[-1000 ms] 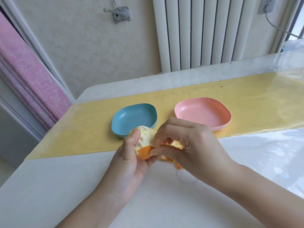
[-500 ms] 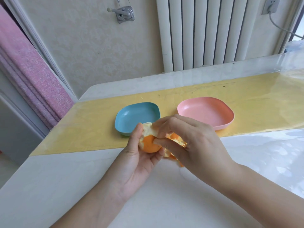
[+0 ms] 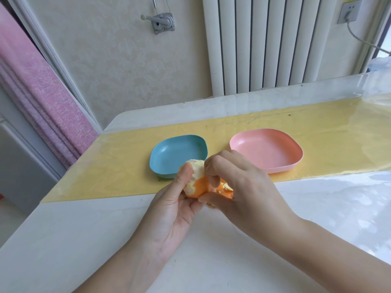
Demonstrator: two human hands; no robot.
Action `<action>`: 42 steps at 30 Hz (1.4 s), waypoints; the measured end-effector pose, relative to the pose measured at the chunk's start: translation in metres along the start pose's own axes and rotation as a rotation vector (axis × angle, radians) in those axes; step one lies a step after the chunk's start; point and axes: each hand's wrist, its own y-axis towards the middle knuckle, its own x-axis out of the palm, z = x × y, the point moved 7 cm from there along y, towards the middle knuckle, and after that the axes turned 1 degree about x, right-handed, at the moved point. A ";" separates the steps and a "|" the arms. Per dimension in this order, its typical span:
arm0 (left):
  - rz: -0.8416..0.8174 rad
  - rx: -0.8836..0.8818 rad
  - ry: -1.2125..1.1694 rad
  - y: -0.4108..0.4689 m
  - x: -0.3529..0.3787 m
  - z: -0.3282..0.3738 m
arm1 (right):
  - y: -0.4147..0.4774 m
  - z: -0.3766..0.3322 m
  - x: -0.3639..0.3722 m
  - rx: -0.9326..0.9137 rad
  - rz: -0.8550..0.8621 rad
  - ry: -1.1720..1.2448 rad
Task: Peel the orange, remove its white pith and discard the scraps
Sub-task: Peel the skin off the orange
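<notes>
Above the near counter (image 3: 105,240), the left hand (image 3: 175,208) cups the half-peeled orange (image 3: 195,182), thumb on top to steady it, while the right hand (image 3: 237,187) pinches a loosened peel strip (image 3: 226,190), probably for tearing free.

Bright, even daylight enters from the upper right, leaving glare on the glossy table cover (image 3: 349,197). Wide-angle distortion slants the radiator (image 3: 264,49); shadows are soft.

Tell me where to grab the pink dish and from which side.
Probably the pink dish by its near right corner, coming from the front: it lies flat, its raised rim offers a lip for a pinch grip, and nothing covers that corner.
</notes>
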 end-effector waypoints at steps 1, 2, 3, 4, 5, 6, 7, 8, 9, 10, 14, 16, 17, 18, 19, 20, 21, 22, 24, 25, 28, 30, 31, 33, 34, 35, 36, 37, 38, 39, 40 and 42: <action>-0.007 0.009 0.017 0.000 0.001 0.001 | 0.001 0.000 -0.001 -0.001 -0.005 0.001; -0.010 0.014 0.028 -0.001 0.001 0.002 | 0.001 0.001 -0.002 0.000 -0.012 0.001; -0.011 0.013 0.034 -0.001 0.001 0.002 | 0.002 0.001 -0.003 -0.002 -0.021 0.004; -0.011 0.009 0.037 -0.002 0.001 0.003 | 0.002 0.002 -0.004 -0.004 -0.033 0.011; -0.009 0.003 0.038 -0.003 0.001 0.002 | 0.002 0.003 -0.005 -0.005 -0.048 0.026; -0.002 -0.003 0.040 -0.003 0.002 0.002 | 0.001 0.004 -0.005 -0.004 -0.064 0.049; 0.010 -0.007 0.042 -0.004 0.001 0.003 | 0.001 0.004 -0.006 -0.005 -0.075 0.072; 0.024 -0.009 0.042 -0.004 0.001 0.003 | 0.001 0.003 -0.006 -0.008 -0.081 0.085; 0.036 -0.013 0.032 -0.004 0.001 0.003 | 0.001 0.003 -0.006 -0.015 -0.080 0.087; 0.049 -0.021 0.009 -0.004 0.001 0.003 | 0.002 0.001 -0.007 -0.025 -0.074 0.082; 0.059 -0.091 -0.111 -0.006 0.002 0.000 | 0.002 -0.002 -0.010 0.005 -0.014 0.148; 0.073 -0.146 -0.167 -0.007 0.002 -0.002 | 0.002 0.006 -0.011 0.177 0.026 0.336; 0.077 -0.172 -0.197 -0.007 0.002 -0.004 | 0.003 0.011 -0.009 0.300 0.031 0.532; 0.072 -0.193 -0.228 -0.008 0.003 -0.004 | 0.002 0.018 -0.005 0.418 0.024 0.730; 0.061 -0.206 -0.251 -0.008 0.005 -0.005 | 0.001 0.023 -0.002 0.497 0.020 0.865; 0.050 -0.214 -0.264 -0.009 0.006 -0.005 | -0.001 0.028 0.000 0.552 0.015 0.916; 0.043 -0.219 -0.271 -0.008 0.006 -0.006 | -0.002 0.031 0.002 0.591 0.003 0.941; 0.038 -0.224 -0.276 -0.008 0.007 -0.007 | -0.004 0.032 0.004 0.617 -0.008 0.966; 0.028 -0.230 -0.284 -0.008 0.006 -0.008 | -0.006 0.033 0.009 0.658 -0.019 1.061; 0.022 -0.231 -0.287 -0.008 0.007 -0.008 | -0.006 0.034 0.011 0.684 -0.022 1.122; 0.001 -0.232 -0.293 -0.008 0.008 -0.008 | -0.006 0.036 0.014 0.753 -0.023 1.303; -0.010 -0.232 -0.286 -0.009 0.010 -0.008 | -0.006 0.038 0.015 0.781 -0.021 1.355; -0.014 -0.232 -0.285 -0.009 0.010 -0.009 | -0.007 0.038 0.015 0.795 -0.016 1.369; -0.011 -0.235 -0.278 -0.008 0.009 -0.010 | -0.007 0.038 0.016 0.819 -0.007 1.410; -0.004 -0.240 -0.278 -0.008 0.008 -0.011 | -0.007 0.038 0.017 0.833 0.001 1.447; 0.005 -0.248 -0.284 -0.007 0.007 -0.010 | -0.007 0.038 0.016 0.847 0.013 1.492; 0.018 -0.251 -0.291 -0.006 0.005 -0.010 | -0.007 0.039 0.015 0.857 0.024 1.523; 0.034 -0.246 -0.295 -0.005 0.003 -0.009 | -0.007 0.040 0.013 0.855 0.026 1.519; 0.050 -0.234 -0.295 -0.004 0.001 -0.008 | -0.006 0.042 0.010 0.840 0.019 1.459; 0.062 -0.219 -0.290 -0.003 -0.001 -0.006 | -0.006 0.044 0.006 0.810 0.004 1.339; 0.072 -0.207 -0.280 -0.002 -0.003 -0.006 | -0.005 0.044 0.002 0.765 -0.015 1.175; 0.086 -0.183 -0.236 0.000 -0.006 -0.005 | -0.004 0.042 -0.008 0.647 -0.036 0.805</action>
